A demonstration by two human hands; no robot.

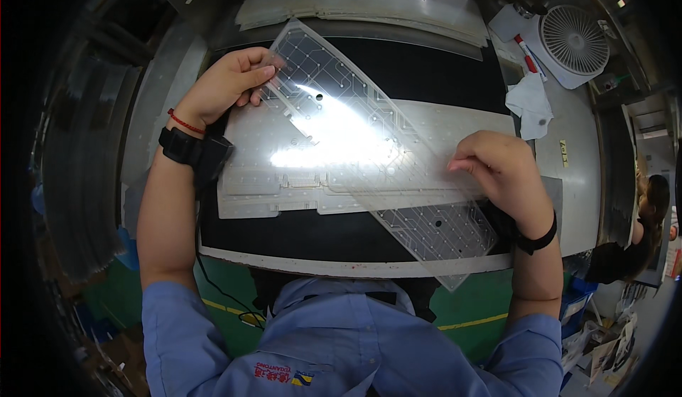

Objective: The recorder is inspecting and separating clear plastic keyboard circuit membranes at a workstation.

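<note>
A long clear plastic film printed with a circuit pattern of lines and dots [433, 230] is held slantwise above the table, its lower end past the front edge. My left hand [238, 81] pinches its upper left edge between thumb and fingers. At the film's right edge is my right hand [497, 166], thumb and fingers closed together there; how much film lies between them is hard to see. Beneath it, pale sheets with notched edges [249, 180] lie on the black mat [334, 237]. Bright glare hides the middle of the film.
A stack of pale sheets [355, 6] stands at the back. Toward the right are a white fan [574, 42], a red marker [526, 52] and a white cloth [529, 106]. A black cable [209, 276] hangs at the front left. Another person [632, 241] is at far right.
</note>
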